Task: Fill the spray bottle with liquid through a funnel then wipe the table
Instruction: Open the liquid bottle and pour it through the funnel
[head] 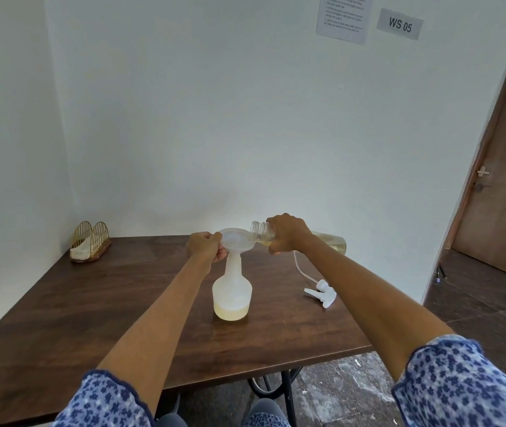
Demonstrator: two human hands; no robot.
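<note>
A translucent white spray bottle (pixel 232 292) stands upright in the middle of the brown table (pixel 98 306), with pale yellow liquid in its bottom. A white funnel (pixel 237 241) sits in its neck. My left hand (pixel 206 245) grips the funnel's left rim. My right hand (pixel 287 233) holds a clear bottle (pixel 330 241) of yellowish liquid on its side, its open mouth over the funnel's right edge. The white spray head (pixel 322 293) with its tube lies on the table to the right.
A gold wire holder with white napkins (pixel 90 241) stands at the table's far left corner. The table's right edge runs close to the spray head. White walls lie behind and to the left, a brown door (pixel 504 186) at the right.
</note>
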